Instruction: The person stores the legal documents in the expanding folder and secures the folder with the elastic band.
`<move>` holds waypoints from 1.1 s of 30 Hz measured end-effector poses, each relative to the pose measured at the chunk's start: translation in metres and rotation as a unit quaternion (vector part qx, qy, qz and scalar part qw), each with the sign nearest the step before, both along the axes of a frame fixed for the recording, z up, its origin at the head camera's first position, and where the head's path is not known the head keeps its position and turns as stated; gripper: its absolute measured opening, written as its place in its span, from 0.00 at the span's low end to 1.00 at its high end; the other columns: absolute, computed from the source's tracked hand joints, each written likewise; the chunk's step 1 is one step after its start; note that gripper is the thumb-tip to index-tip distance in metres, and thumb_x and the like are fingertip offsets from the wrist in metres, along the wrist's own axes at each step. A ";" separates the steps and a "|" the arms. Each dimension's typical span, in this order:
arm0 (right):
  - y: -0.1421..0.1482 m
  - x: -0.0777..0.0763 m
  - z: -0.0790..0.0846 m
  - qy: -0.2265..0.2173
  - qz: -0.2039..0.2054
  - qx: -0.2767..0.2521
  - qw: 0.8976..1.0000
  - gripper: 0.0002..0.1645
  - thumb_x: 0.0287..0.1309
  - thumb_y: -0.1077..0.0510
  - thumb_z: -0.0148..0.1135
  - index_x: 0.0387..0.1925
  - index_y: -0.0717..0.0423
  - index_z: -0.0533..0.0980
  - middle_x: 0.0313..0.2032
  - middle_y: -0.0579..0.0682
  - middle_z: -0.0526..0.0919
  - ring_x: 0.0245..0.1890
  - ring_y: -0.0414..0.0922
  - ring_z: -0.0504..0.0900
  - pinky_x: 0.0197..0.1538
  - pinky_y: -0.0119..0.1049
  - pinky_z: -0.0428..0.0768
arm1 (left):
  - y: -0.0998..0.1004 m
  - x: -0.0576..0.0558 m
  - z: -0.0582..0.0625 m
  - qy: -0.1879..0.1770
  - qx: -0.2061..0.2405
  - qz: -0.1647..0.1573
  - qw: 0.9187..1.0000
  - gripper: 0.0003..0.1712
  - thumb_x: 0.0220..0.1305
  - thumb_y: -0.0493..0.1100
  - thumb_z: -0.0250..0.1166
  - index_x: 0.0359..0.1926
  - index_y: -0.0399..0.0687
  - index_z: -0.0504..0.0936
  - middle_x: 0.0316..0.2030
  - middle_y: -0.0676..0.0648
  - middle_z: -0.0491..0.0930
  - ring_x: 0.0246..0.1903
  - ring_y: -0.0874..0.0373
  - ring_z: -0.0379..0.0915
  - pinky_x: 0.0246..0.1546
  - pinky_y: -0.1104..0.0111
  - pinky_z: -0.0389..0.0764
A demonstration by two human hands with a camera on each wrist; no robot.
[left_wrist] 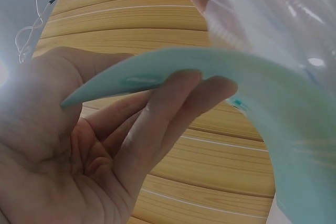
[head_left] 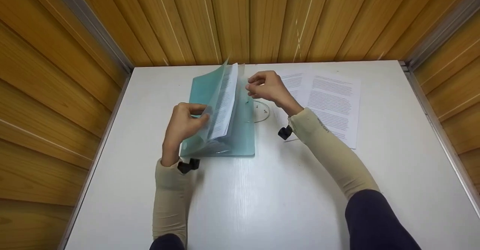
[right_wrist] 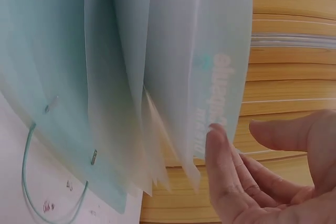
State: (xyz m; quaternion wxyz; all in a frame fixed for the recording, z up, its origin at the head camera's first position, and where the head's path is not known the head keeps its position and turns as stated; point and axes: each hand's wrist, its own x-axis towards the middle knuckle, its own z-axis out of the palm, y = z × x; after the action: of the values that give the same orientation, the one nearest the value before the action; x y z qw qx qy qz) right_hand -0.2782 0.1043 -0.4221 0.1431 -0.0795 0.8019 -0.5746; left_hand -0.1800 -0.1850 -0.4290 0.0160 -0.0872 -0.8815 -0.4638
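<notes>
Pinching the lifted cover (left_wrist: 178, 60) of a green folder (head_left: 245, 141) between thumb and fingers, the left hand (head_left: 184, 123) works opposite the right hand (head_left: 268, 87), whose fingers are loosely bent, gripping nothing, near the folder's printed pages (head_left: 227, 105). The folder lies on the white table (head_left: 240, 205), left of loose sheets (head_left: 332, 101).

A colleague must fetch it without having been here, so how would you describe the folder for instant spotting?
Go to the far half of the white table, near the wood-panelled wall. Left of the loose printed sheets, the left hand grips the open plastic folder. Its teal covers and the thin cord looping from its right edge set it apart from those white sheets.
</notes>
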 end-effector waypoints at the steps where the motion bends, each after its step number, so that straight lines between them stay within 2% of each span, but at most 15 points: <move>1: 0.003 0.001 0.001 0.006 -0.001 0.009 1.000 0.19 0.71 0.58 0.68 0.58 0.63 0.82 0.50 0.60 0.86 0.43 0.52 0.92 0.47 0.38 0.90 | 0.000 0.000 0.000 0.000 0.000 -0.002 1.000 0.18 0.65 0.35 0.67 0.54 0.35 0.90 0.50 0.36 0.90 0.51 0.42 0.89 0.46 0.50 0.90; 5: 0.015 0.005 0.004 0.025 -0.006 0.031 0.999 0.19 0.72 0.56 0.67 0.58 0.62 0.82 0.50 0.58 0.85 0.48 0.55 0.90 0.49 0.38 0.90 | -0.001 0.000 -0.001 0.002 0.000 -0.007 1.000 0.18 0.65 0.35 0.67 0.54 0.34 0.90 0.49 0.36 0.90 0.50 0.42 0.90 0.47 0.50 0.90; 13: 0.040 0.006 0.012 0.053 -0.027 0.052 0.997 0.18 0.70 0.58 0.68 0.57 0.61 0.83 0.52 0.59 0.86 0.49 0.50 0.87 0.53 0.40 0.89 | -0.002 0.002 0.000 -0.005 -0.005 0.000 1.000 0.17 0.65 0.35 0.67 0.53 0.34 0.90 0.49 0.36 0.90 0.50 0.42 0.89 0.48 0.49 0.90; 17: 0.055 0.006 0.013 0.056 -0.038 0.067 0.995 0.20 0.70 0.57 0.68 0.58 0.61 0.82 0.54 0.58 0.85 0.51 0.51 0.86 0.51 0.35 0.89 | -0.003 0.002 0.001 -0.006 -0.006 0.001 1.000 0.17 0.65 0.35 0.67 0.53 0.35 0.90 0.50 0.37 0.90 0.50 0.43 0.89 0.47 0.49 0.90; 26: 0.084 0.006 0.011 0.056 -0.050 0.119 0.990 0.23 0.70 0.52 0.68 0.61 0.59 0.81 0.56 0.58 0.85 0.54 0.53 0.86 0.51 0.37 0.85 | -0.004 0.003 0.000 -0.004 -0.007 0.000 1.000 0.18 0.65 0.35 0.66 0.54 0.33 0.90 0.49 0.35 0.90 0.50 0.41 0.89 0.49 0.48 0.89; 30: 0.098 0.007 0.012 0.048 -0.061 0.132 0.988 0.24 0.71 0.51 0.68 0.62 0.59 0.80 0.57 0.58 0.84 0.56 0.53 0.85 0.53 0.40 0.85 | -0.003 0.002 0.000 -0.005 -0.008 -0.001 1.000 0.18 0.65 0.35 0.66 0.54 0.32 0.90 0.49 0.35 0.90 0.51 0.40 0.89 0.49 0.48 0.89; 33: 0.110 0.008 0.012 0.044 -0.071 0.134 0.987 0.25 0.71 0.51 0.68 0.62 0.59 0.80 0.58 0.58 0.83 0.56 0.53 0.84 0.52 0.37 0.85 | -0.003 0.002 0.000 -0.006 -0.008 -0.002 1.000 0.18 0.65 0.35 0.66 0.53 0.32 0.90 0.49 0.35 0.90 0.51 0.40 0.89 0.49 0.48 0.89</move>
State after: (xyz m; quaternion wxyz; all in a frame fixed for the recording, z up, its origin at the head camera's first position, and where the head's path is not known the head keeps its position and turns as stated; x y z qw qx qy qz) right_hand -0.2701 0.2141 -0.4105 0.0759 -0.0282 0.8809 -0.4664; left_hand -0.1781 -0.1875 -0.4292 0.0093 -0.0865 -0.8853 -0.4569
